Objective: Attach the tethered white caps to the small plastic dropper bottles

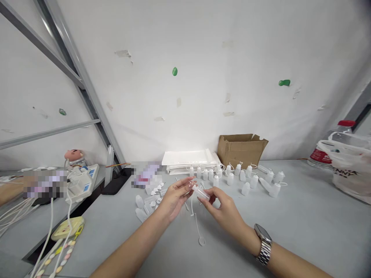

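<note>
Both hands meet over the middle of the desk (290, 231). Her left hand (174, 197) pinches one end of a small clear bottle (201, 192), and the right hand (223, 210) grips the other end. A thin white strap (197, 227) hangs down from it. Empty bottles (246, 179) stand near the back edge, more lie by the left hand. Bare desk stretches toward the near edge.

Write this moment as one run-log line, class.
left hand: pinches small clear bottle | right hand: holds same bottle | cord loop: dangles | capped bottles: behind, on table
</note>
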The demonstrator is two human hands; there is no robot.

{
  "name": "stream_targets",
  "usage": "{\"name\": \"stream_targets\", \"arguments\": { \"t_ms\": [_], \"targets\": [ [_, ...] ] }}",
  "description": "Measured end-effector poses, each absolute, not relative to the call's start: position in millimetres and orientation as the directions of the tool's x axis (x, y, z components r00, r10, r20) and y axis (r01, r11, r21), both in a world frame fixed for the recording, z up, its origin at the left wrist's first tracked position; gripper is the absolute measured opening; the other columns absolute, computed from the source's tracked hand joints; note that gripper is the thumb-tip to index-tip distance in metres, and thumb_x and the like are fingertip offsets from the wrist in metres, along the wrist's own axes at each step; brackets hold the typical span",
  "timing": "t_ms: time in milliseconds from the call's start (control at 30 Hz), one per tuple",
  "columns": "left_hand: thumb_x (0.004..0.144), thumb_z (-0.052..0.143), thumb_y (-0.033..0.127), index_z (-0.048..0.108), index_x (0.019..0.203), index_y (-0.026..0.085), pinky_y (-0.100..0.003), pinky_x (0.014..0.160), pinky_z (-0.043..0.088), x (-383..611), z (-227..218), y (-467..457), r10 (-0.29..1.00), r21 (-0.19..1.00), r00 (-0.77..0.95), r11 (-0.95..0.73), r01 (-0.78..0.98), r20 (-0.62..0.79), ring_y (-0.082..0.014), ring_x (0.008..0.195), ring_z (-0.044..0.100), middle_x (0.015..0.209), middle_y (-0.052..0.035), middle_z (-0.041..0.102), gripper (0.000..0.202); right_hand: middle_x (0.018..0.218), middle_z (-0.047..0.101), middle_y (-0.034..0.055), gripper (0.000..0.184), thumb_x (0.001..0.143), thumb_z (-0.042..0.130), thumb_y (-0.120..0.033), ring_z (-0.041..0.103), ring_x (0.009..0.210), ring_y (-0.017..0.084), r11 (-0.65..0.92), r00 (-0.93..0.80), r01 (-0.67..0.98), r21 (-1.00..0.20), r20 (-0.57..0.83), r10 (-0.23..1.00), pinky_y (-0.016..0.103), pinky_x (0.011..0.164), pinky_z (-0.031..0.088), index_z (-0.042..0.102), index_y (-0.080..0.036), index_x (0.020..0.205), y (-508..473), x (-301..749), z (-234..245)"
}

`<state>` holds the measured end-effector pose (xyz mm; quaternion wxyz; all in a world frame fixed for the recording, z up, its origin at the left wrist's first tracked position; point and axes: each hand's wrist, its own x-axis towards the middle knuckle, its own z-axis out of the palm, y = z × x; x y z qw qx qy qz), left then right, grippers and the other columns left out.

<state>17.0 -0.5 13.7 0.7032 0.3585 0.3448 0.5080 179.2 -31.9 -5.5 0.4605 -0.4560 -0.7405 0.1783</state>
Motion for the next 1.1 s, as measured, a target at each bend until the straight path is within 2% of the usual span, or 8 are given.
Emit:
{"name": "stream_targets", "arguments": {
  "t_ms": [200,367,567,733,833,933,1000,1100],
  "targets": [
    [0.062,0.072,0.022,0.069,0.085,0.016,-0.028,0.090,0.037,22,14,-6,0.975,0.865,0.202,0.181,-0.468,-0.095,-0.0168,0.094,0.058,0.095,-0.0080,0.068,0.024,0.068,0.055,0.0051,0.010,0.085,0.047,-0.021,0.050,0.062,0.016,0.677,-0.311,0.709,-0.199,0.773,0.553,0.028,0.056,0.043,0.052,-0.014,0.089,-29,182,-10],
    [0.064,0.070,0.028,0.070,0.084,0.014,-0.028,0.092,0.036,26,13,-8,0.980,0.882,0.176,0.159,-0.445,-0.088,-0.0167,0.095,0.057,0.092,-0.0086,0.069,0.024,0.063,0.055,0.0054,0.011,0.084,0.046,-0.015,0.047,0.059,0.017,0.615,-0.498,0.760,0.211,0.797,0.341,0.030,0.051,0.036,0.052,-0.010,0.093,-19,187,-10],
    [0.059,0.073,0.026,0.071,0.078,0.014,-0.030,0.090,0.037,27,8,-7,0.989,0.900,0.118,0.127,-0.417,-0.085,-0.0187,0.093,0.058,0.092,-0.0095,0.069,0.022,0.061,0.053,0.0035,0.015,0.084,0.043,-0.007,0.043,0.055,0.016,0.579,-0.618,0.725,0.372,0.723,0.309,0.030,0.050,0.031,0.053,-0.011,0.095,-16,190,-13],
    [0.059,0.073,0.027,0.071,0.077,0.014,-0.032,0.093,0.035,29,4,-6,0.995,0.907,0.091,0.074,-0.414,-0.039,-0.0212,0.099,0.057,0.093,-0.0095,0.069,0.022,0.063,0.054,0.0049,0.014,0.086,0.042,-0.012,0.046,0.058,0.017,0.677,-0.492,0.725,0.125,0.782,0.382,0.030,0.051,0.034,0.055,-0.013,0.092,-19,185,-17],
    [0.058,0.073,0.028,0.071,0.076,0.014,-0.033,0.093,0.034,29,4,-5,0.992,0.910,0.117,0.084,-0.407,-0.039,-0.0222,0.098,0.057,0.091,-0.0096,0.070,0.023,0.067,0.056,0.0053,0.015,0.085,0.046,-0.026,0.050,0.061,0.017,0.649,-0.238,0.589,-0.481,0.664,0.709,0.030,0.056,0.040,0.056,-0.014,0.086,-23,181,-12],
    [0.059,0.073,0.030,0.071,0.076,0.014,-0.033,0.092,0.035,29,3,-3,0.990,0.918,0.139,0.075,-0.390,-0.022,-0.0221,0.096,0.058,0.091,-0.0098,0.070,0.023,0.059,0.051,0.0011,0.025,0.081,0.050,-0.039,0.048,0.054,0.013,0.190,-0.245,0.118,-0.975,0.157,0.957,0.028,0.055,0.042,0.056,-0.015,0.073,-24,179,-4],
    [0.061,0.071,0.030,0.070,0.078,0.014,-0.033,0.092,0.036,28,3,-2,0.991,0.928,0.136,0.044,-0.370,0.007,-0.0220,0.096,0.058,0.092,-0.0095,0.069,0.023,0.057,0.049,0.0000,0.029,0.079,0.051,-0.041,0.045,0.050,0.011,-0.119,-0.372,-0.152,-0.981,-0.054,0.927,0.026,0.054,0.042,0.057,-0.015,0.070,-23,179,-1],
    [0.064,0.069,0.030,0.070,0.080,0.015,-0.034,0.092,0.036,28,4,-3,0.992,0.945,0.121,-0.002,-0.327,0.044,-0.0221,0.097,0.057,0.094,-0.0086,0.069,0.022,0.057,0.046,-0.0010,0.030,0.078,0.051,-0.042,0.042,0.049,0.009,-0.284,-0.446,-0.291,-0.914,-0.133,0.885,0.025,0.054,0.042,0.059,-0.013,0.072,-21,180,-1]
  ]
}}
